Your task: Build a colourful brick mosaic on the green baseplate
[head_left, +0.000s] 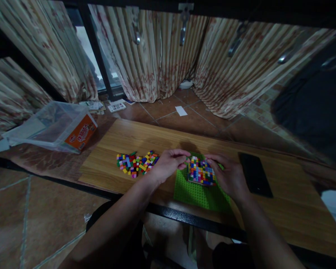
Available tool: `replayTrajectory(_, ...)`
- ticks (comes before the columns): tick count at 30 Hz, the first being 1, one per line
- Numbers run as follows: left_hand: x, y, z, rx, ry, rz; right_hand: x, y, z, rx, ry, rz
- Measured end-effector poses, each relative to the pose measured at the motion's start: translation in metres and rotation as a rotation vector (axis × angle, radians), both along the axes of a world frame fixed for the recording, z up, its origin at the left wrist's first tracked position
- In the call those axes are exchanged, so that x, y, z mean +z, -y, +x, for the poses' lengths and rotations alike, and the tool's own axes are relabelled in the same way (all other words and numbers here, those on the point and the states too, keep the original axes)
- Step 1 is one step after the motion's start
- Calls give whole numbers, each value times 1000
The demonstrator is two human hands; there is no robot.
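Observation:
A block built of many-coloured toy bricks [201,172] sits on a bright green studded baseplate [196,196] on the wooden table. Just left of the block's far corner, my left hand [169,163] has thumb and forefinger pinched together. Something small and greenish shows at those fingertips, too small to make out for certain. My right hand [229,175] is curled around the block's far right corner, thumb and fingers against it. Its lower fingers are hidden from view. Loose toy bricks [137,163] lie in a heap to the left of my left hand.
A black phone-like slab [255,175] lies right of the baseplate. Beyond the table's left end stands a clear plastic bin [58,125] with an orange label. Papers [181,111] lie on the tiled floor by the curtains [162,56]. Metal clips [183,31] hang from a dark bar overhead.

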State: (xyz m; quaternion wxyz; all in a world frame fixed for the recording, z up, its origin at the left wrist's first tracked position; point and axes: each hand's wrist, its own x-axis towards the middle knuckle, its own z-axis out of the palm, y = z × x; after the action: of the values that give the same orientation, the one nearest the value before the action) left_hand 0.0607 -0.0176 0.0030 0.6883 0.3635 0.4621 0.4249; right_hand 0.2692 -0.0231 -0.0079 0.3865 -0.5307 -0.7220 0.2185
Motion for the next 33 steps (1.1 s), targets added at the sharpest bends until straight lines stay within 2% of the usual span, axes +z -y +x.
replayTrajectory(3, -1, 0, 2, -5, -17, -6, -4, -2, 4, -58, 73, -11)
replayTrajectory(6, -1, -1, 3, -9, -28, 3, -9, -3, 0, -127, 52, -73)
replayTrajectory(10, -1, -2, 4, -10, -53, 13, -16, -7, -9, -158, -171, -236)
replayTrajectory(14, -2, -3, 5, -12, -73, -15, -21, -13, -13, -193, -446, -473)
replayTrajectory(17, -3, -2, 6, -12, -101, -32, -23, -16, -14, -203, -509, -582)
replayTrajectory(24, -6, -2, 5, -38, -104, -29, -22, -18, -15, -202, -468, -554)
replayTrajectory(33, -6, -1, 7, -57, -126, -32, -23, -18, -15, -170, -301, -487)
